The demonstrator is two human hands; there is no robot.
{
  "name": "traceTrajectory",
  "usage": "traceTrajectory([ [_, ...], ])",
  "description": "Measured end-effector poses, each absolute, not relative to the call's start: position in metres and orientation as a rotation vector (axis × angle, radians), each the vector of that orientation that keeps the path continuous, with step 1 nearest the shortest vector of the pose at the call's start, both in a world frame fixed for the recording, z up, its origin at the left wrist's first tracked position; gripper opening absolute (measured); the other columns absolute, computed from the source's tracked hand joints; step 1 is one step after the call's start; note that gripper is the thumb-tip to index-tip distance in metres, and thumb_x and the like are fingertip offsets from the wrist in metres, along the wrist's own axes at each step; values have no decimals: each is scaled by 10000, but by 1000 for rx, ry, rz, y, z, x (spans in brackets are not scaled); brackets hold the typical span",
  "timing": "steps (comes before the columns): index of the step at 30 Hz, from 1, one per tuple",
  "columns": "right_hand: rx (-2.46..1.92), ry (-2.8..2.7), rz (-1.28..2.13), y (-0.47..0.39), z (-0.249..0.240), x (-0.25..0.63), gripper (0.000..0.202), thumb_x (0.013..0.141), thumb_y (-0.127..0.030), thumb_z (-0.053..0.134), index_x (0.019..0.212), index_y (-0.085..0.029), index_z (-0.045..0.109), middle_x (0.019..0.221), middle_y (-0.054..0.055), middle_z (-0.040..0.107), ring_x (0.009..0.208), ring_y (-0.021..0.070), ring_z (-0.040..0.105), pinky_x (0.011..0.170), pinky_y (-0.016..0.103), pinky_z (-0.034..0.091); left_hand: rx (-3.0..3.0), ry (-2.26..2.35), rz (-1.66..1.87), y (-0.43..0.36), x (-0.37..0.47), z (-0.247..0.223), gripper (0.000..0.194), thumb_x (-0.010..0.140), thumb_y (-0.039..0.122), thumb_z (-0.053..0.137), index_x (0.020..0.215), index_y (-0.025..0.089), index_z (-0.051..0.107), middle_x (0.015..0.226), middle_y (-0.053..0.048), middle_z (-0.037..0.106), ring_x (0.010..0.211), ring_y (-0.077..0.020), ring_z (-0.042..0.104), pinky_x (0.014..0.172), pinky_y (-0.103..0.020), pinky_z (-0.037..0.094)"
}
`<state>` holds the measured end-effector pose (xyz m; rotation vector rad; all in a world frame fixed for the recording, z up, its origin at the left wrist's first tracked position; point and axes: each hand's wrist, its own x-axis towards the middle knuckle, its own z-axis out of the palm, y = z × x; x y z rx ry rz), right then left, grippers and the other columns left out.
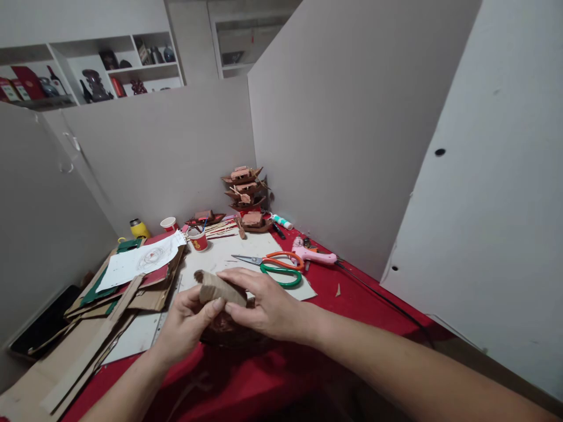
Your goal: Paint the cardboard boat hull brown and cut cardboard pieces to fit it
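Between my two hands is a curved, tan strip of cardboard, bent into an arch. My left hand pinches its left end, the thumb on the front. My right hand grips the right end, with fingers over the top and thumb in front. Beneath the strip sits a dark brown rounded object, partly hidden by my hands. Scissors with one orange and one green handle lie just beyond my right hand, beside a pink glue gun.
Small brown model boats are stacked at the back, near a red paper cup and thin sticks. Cardboard pieces and a sketch sheet lie on the left. A black cord crosses the red cloth on the right.
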<state>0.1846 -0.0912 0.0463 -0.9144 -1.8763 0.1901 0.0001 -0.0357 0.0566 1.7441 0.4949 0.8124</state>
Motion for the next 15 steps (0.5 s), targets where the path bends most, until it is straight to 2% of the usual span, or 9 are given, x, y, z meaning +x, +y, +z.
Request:
traceTrajectory([
  [1,-914,-1886,213,-91,47,184,428,828,-218,621,1234,-84,606,1239,198,660,1145,274,622,978,404,487,1720,484,805,-36,0,57,178,837,342,701,814,166,721,689,5,677,617,-104,575,602,-191,469],
  [3,-914,-1886,270,-91,48,184,472,829,-234,622,1279,-102,576,1270,183,650,1157,266,622,989,399,486,1717,484,787,-38,0,58,195,827,356,706,817,161,720,723,-11,702,652,-124,609,638,-213,494],
  [6,-922,-1848,270,-90,47,185,416,804,-196,630,1215,-126,618,1168,140,703,1051,242,668,930,351,515,1854,582,818,-38,-3,57,217,848,353,677,757,157,690,653,-7,673,591,-128,599,583,-222,491],
  [8,-953,-1833,216,-88,47,186,376,789,-177,634,1162,-133,645,1101,126,721,981,238,681,887,339,523,2032,674,1046,-36,-8,56,137,855,302,673,801,176,678,640,11,640,565,-123,579,562,-225,479],
  [9,-974,-1841,201,-89,46,188,351,790,-172,632,1139,-143,654,1072,116,726,943,232,683,860,331,525,2135,688,1207,-34,-10,56,83,843,266,690,877,190,681,714,1,661,626,-136,604,610,-241,494],
  [11,-1001,-1899,217,-91,47,189,306,803,-171,623,1106,-164,659,1007,91,730,850,210,678,783,304,528,2336,615,1442,-30,-15,57,297,797,196,738,1082,229,662,1030,-56,684,911,-196,641,821,-307,505],
  [13,-993,-1982,251,-95,48,189,288,816,-162,601,1100,-166,652,957,78,724,782,191,658,719,281,518,2493,439,1340,-26,-18,58,431,800,155,730,1203,270,628,1274,-89,601,1146,-240,575,969,-359,455],
  [15,-970,-2041,265,-99,48,187,305,833,-156,576,1131,-150,638,935,81,715,765,185,644,705,275,505,2524,270,1117,-24,-19,60,402,847,131,674,1213,292,632,1251,-77,612,1150,-219,581,958,-336,468],
])
